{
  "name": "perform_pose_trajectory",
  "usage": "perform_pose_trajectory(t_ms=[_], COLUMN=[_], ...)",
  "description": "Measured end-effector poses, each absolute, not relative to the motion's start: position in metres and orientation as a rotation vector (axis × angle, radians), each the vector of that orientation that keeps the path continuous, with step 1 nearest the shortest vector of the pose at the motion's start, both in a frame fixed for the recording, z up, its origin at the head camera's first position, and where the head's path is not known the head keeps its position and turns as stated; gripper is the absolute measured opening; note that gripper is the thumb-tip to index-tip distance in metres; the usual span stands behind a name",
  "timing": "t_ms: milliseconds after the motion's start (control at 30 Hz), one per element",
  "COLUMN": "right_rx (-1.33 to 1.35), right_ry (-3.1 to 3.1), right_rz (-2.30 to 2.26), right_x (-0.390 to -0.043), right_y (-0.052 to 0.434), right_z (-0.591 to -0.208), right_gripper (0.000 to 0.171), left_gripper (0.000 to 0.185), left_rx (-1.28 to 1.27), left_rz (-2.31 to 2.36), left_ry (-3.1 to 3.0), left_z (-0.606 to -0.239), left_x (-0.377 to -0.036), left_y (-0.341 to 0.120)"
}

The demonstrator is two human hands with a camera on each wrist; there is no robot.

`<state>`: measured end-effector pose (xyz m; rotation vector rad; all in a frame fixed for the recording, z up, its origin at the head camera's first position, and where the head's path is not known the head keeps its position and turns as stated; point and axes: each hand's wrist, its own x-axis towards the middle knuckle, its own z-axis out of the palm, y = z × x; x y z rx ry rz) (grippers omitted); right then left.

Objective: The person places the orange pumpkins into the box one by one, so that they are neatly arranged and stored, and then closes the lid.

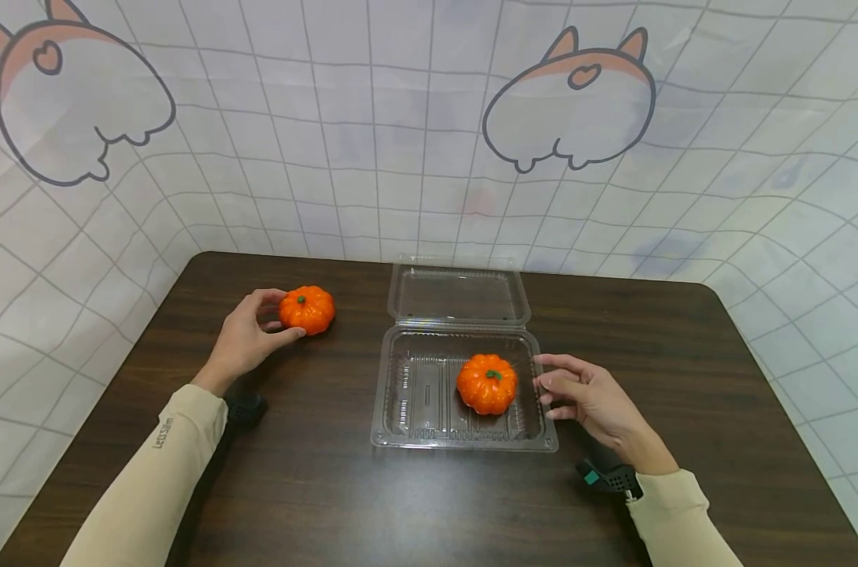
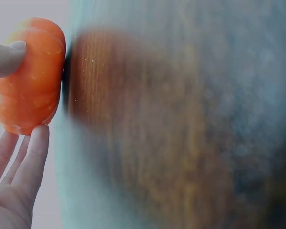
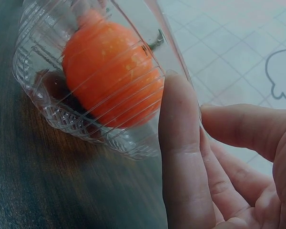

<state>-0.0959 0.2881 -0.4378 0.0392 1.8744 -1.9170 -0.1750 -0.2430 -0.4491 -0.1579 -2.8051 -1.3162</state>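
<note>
A small orange pumpkin [image 1: 307,309] [image 2: 31,76] sits on the dark wooden table [image 1: 316,488] at the left. My left hand [image 1: 283,315] [image 2: 20,90] grips it, thumb on one side and fingers curled round the other. A second orange pumpkin [image 1: 487,383] [image 3: 112,76] lies in the right half of a clear plastic clamshell container [image 1: 464,446] [image 3: 52,114], whose lid [image 1: 457,295] stands open at the back. My right hand [image 1: 544,386] [image 3: 200,143] is beside the container's right wall with relaxed fingers; one fingertip [image 3: 174,95] touches the plastic. It holds nothing.
A tiled cloth backdrop with cartoon prints [image 1: 571,102] hangs behind and around the table. The table's far edge runs just behind the open lid. Black wrist-camera mounts [image 1: 245,409] [image 1: 606,476] show under both sleeves.
</note>
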Motion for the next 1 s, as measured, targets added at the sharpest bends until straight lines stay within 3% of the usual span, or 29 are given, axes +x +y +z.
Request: perform_pose_trajectory(t_ms=[1000], right_rx=[0.011], right_ry=[1.885], right_rz=[-1.913], right_x=[-0.097], right_y=[0.289], right_z=[-0.44], right_gripper=[0.055], left_gripper=[0.069], left_rx=[-0.184], left_rz=[-1.309], left_ry=[-2.775], left_z=[-0.433], left_x=[-0.171], left_y=[-0.236])
